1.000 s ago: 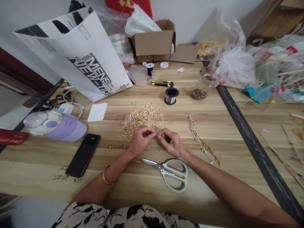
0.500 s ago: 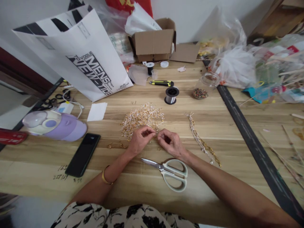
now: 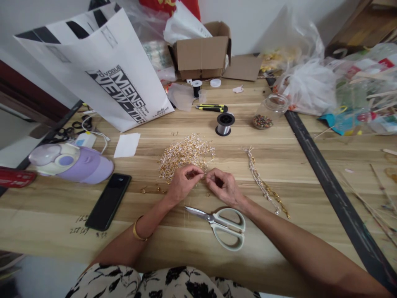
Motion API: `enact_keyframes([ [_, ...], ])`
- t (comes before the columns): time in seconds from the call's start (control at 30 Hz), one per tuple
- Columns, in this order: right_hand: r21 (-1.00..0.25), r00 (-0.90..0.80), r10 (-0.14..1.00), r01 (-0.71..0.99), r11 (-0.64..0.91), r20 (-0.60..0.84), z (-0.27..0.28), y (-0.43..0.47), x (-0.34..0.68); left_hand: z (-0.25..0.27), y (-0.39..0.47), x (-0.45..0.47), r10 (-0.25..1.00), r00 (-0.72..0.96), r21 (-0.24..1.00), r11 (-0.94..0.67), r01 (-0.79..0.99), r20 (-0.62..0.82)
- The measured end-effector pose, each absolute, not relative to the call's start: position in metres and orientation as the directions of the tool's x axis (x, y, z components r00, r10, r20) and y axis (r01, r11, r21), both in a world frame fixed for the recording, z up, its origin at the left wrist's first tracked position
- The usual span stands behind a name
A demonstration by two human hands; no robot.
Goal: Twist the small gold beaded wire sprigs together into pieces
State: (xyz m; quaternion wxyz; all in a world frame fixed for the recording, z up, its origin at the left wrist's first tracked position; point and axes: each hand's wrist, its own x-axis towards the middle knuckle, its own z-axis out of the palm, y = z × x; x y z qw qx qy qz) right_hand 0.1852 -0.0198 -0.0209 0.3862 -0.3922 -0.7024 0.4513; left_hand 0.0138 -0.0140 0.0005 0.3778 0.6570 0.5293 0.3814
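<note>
My left hand (image 3: 183, 182) is pinched shut at the near edge of a pile of small gold and silver jewellery pieces (image 3: 182, 154). Close by on its right, my right hand (image 3: 223, 187) pinches too, and the fingertips of both almost meet. Whatever sits between them is too small to make out. Below the hands lie scissors (image 3: 228, 223) with pale green handles, blades pointing left. To the right, gold and silver chains (image 3: 262, 184) are laid out in a strand. A few loose gold bits (image 3: 158, 190) rest left of my left wrist.
A wire spool (image 3: 224, 124), a yellow-black utility knife (image 3: 212, 108) and a jar of beads (image 3: 266, 114) stand beyond the pile. Leftward are a black phone (image 3: 108, 201), a purple bottle (image 3: 74, 163) and a large paper bag (image 3: 124, 78). Plastic bags (image 3: 307, 89) crowd the back right.
Both hands keep nearly the same pinched pose, fingertips together. The whole view has shifted very slightly; nothing on the table has visibly moved.
</note>
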Motion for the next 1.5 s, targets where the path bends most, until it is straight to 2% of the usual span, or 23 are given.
enact_keyframes([
  [1.5, -0.915, -0.337, 0.919, 0.266, 0.303, 0.206, -0.0232, -0.0176, 0.184, 0.0027, -0.0147, 0.0126, 0.969, 0.237, 0.889, -0.17, 0.426, 0.072],
])
